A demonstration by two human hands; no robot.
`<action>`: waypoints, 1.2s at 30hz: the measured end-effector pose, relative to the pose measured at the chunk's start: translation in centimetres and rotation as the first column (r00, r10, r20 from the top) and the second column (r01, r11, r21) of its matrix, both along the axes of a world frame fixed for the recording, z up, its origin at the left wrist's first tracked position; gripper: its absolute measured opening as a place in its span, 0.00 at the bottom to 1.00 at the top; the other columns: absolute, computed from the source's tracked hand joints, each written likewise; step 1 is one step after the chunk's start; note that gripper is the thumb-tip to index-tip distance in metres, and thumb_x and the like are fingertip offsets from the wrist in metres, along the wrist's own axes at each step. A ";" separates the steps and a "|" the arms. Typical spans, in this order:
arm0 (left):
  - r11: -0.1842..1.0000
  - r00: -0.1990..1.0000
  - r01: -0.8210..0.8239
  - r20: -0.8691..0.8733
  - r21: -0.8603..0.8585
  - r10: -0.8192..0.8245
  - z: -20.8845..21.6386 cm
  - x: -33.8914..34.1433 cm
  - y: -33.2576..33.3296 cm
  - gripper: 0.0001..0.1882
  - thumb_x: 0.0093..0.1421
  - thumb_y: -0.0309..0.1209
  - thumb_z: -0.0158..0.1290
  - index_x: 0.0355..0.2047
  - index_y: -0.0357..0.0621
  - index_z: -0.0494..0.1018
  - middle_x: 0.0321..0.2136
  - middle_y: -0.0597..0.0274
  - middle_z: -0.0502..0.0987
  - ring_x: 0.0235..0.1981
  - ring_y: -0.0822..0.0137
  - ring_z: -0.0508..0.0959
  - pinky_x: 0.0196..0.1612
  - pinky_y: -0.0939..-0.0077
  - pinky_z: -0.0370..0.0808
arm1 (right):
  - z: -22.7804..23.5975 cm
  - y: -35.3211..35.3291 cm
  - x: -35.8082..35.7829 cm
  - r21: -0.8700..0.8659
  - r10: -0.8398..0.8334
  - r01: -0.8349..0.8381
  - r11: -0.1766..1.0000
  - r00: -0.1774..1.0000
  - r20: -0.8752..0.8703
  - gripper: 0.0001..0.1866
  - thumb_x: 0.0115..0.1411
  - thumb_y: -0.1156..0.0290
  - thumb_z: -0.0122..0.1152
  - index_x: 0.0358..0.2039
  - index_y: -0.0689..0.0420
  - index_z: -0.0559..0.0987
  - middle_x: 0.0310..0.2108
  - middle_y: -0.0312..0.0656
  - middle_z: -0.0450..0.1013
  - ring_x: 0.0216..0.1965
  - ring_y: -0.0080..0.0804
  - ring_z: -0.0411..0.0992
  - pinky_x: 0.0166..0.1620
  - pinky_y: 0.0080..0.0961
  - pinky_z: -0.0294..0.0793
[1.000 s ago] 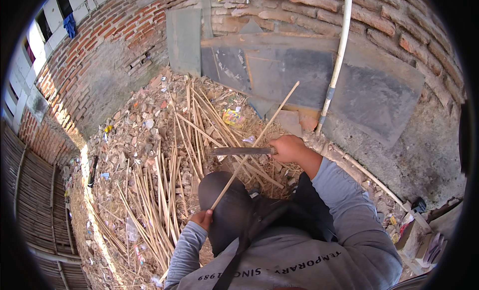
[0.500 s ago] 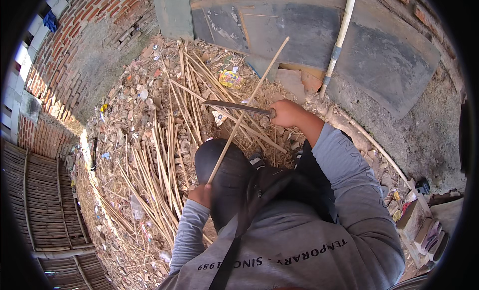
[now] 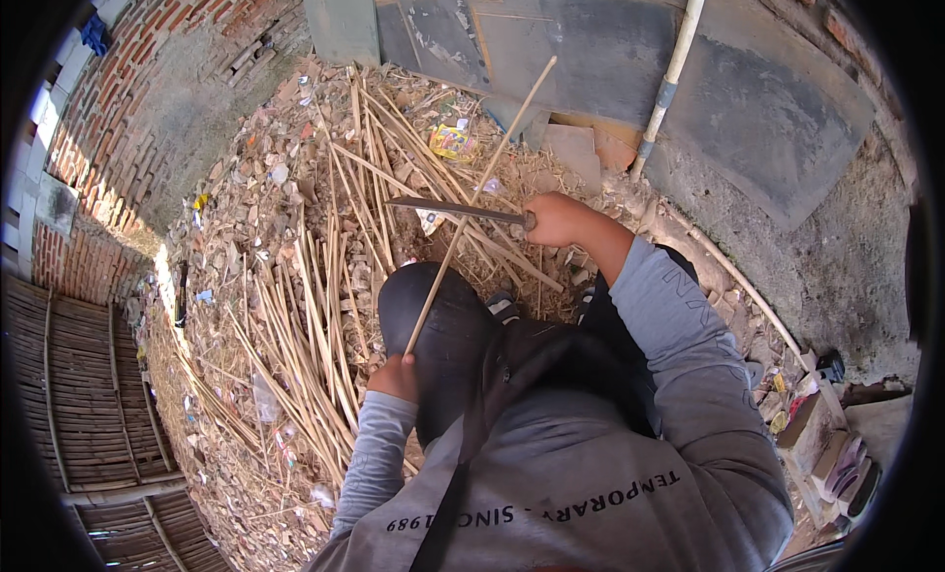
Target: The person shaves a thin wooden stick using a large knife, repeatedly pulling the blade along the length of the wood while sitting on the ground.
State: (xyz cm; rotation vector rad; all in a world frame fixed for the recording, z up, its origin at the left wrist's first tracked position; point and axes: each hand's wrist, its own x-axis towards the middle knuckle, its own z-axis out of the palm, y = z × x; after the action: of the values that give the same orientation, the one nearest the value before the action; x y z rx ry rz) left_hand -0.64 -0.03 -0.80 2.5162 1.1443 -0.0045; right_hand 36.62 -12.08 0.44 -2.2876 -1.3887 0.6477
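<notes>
My left hand [image 3: 396, 378] is closed around the lower end of a long, thin bamboo strip [image 3: 442, 260], beside my left knee. The strip slants up and away to the right. In my right hand [image 3: 557, 221] is the handle of a machete [image 3: 458, 210], its dark blade pointing left. Blade and strip cross a little beyond my knee; whether the edge bites into the strip I cannot tell. Several loose bamboo strips [image 3: 305, 326] lie on the ground to the left, and more strips [image 3: 379, 168] lie in a crossing heap ahead.
Rubble and straw cover the ground [image 3: 236, 227], with a yellow wrapper [image 3: 451, 143] among them. Grey panels [image 3: 591, 55] and a white pole [image 3: 672, 80] lean at the far side. A brick wall [image 3: 148, 109] rises at left, near a woven bamboo panel [image 3: 89, 395]. Sandals [image 3: 849, 474] rest at right.
The machete and my right hand have shifted slightly left along with the strip. The strip's far tip has moved a little left and away. Both hands keep their hold.
</notes>
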 end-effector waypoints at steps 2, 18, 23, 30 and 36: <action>1.000 0.998 -0.020 -0.054 -0.011 0.020 0.4 0.1 -0.1 0.22 0.66 0.44 0.39 0.29 0.38 0.71 0.25 0.36 0.76 0.31 0.36 0.76 0.36 0.46 0.72 | 0.1 -0.2 -0.6 0.000 0.014 -0.014 1.000 0.998 0.053 0.13 0.44 0.66 0.59 0.32 0.54 0.80 0.30 0.50 0.76 0.37 0.48 0.75 0.40 0.42 0.74; 0.996 0.999 0.046 -0.023 -0.070 -0.048 1.8 0.1 -0.1 0.18 0.65 0.42 0.42 0.35 0.39 0.72 0.27 0.35 0.75 0.33 0.34 0.74 0.37 0.45 0.70 | -0.7 -0.2 0.6 -0.077 -0.030 0.038 0.996 0.994 0.106 0.14 0.43 0.66 0.59 0.33 0.52 0.80 0.33 0.49 0.76 0.37 0.51 0.74 0.41 0.43 0.74; 0.983 0.986 0.139 0.110 -0.118 -0.126 0.2 -0.8 1.4 0.18 0.65 0.41 0.42 0.33 0.38 0.72 0.26 0.36 0.75 0.32 0.35 0.74 0.35 0.46 0.69 | 1.7 -0.4 -3.4 -0.048 0.163 -0.158 0.986 0.979 0.124 0.13 0.43 0.64 0.60 0.32 0.52 0.80 0.32 0.49 0.76 0.37 0.51 0.75 0.40 0.43 0.74; 0.986 0.981 0.156 0.125 -0.058 -0.147 0.0 -0.8 1.1 0.19 0.65 0.42 0.42 0.30 0.37 0.72 0.25 0.37 0.74 0.32 0.35 0.73 0.34 0.49 0.69 | -1.2 -0.6 2.1 0.078 -0.122 0.115 0.990 0.989 0.087 0.17 0.44 0.62 0.61 0.34 0.56 0.79 0.31 0.51 0.76 0.37 0.51 0.74 0.41 0.43 0.73; 0.980 0.984 0.161 0.101 -0.119 -0.149 0.4 -0.8 1.6 0.20 0.66 0.42 0.41 0.30 0.37 0.71 0.27 0.36 0.74 0.33 0.35 0.73 0.36 0.49 0.69 | 2.1 -0.1 -2.7 -0.087 0.075 -0.064 0.994 0.989 0.125 0.16 0.43 0.63 0.62 0.33 0.55 0.80 0.32 0.49 0.76 0.38 0.50 0.75 0.41 0.43 0.74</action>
State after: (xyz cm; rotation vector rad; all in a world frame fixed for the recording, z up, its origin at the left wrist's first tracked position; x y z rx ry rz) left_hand -1.44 1.60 -0.39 2.4584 0.8818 -0.0027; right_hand 33.95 -12.17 2.51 -2.3920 -1.5334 0.5994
